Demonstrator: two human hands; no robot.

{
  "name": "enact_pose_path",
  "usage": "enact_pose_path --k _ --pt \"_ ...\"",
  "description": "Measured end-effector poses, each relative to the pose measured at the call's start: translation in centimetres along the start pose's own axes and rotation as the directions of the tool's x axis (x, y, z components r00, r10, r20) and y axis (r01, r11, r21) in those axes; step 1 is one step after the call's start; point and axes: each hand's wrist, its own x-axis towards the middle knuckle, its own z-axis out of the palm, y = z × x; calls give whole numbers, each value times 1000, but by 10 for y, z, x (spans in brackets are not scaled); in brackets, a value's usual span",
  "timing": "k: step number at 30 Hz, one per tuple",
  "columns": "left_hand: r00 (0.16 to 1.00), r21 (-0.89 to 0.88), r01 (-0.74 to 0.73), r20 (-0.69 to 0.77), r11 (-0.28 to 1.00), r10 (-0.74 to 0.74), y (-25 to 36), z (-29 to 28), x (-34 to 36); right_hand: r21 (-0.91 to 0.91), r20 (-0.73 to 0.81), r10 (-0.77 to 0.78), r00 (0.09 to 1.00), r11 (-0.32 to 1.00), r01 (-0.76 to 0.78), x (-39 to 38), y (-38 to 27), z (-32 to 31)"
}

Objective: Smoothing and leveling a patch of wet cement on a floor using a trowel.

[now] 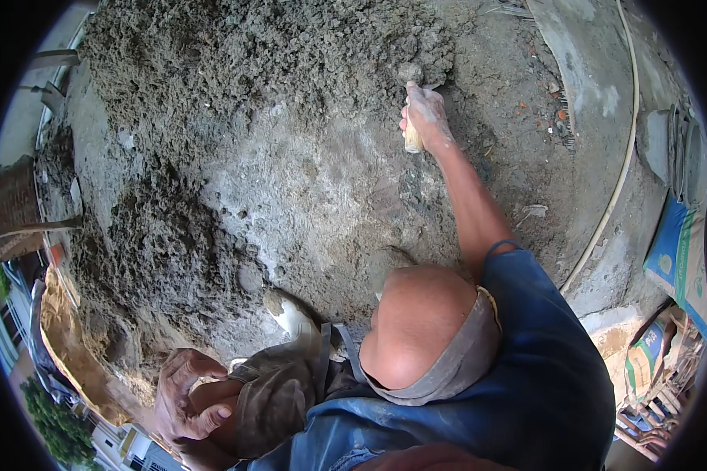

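My right hand [426, 118], coated in grey dust, is stretched far forward and closed around the pale wooden handle [412, 140] of a tool whose blade is buried in a big heap of wet grey mortar [236, 86]. My left hand [184, 396] rests low at the left on a bent knee in brown trousers [279, 400], fingers curled and holding nothing. A head [416, 326] and a blue shirt [526, 385] fill the lower middle. Just ahead of the knee a white boot [291, 318] stands on the scraped grey patch [322, 196].
A cream hose [620, 157] curves down the right side along a concrete ledge [589, 71]. Blue and green sacks [679, 251] lie at the right edge. At the left stand a woven basket [12, 204] and a heap of brown sand [71, 345].
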Motion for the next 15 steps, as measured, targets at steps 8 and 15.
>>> enact_pose_path --k 8,15 --pt "996 -9 -3 94 1000 4 4 -9 25 -362 119 -432 894 819 444 -4 -96 57" --pt "999 53 -7 38 999 5 4 -9 39 -507 53 -470 881 747 430 17 -41 36"
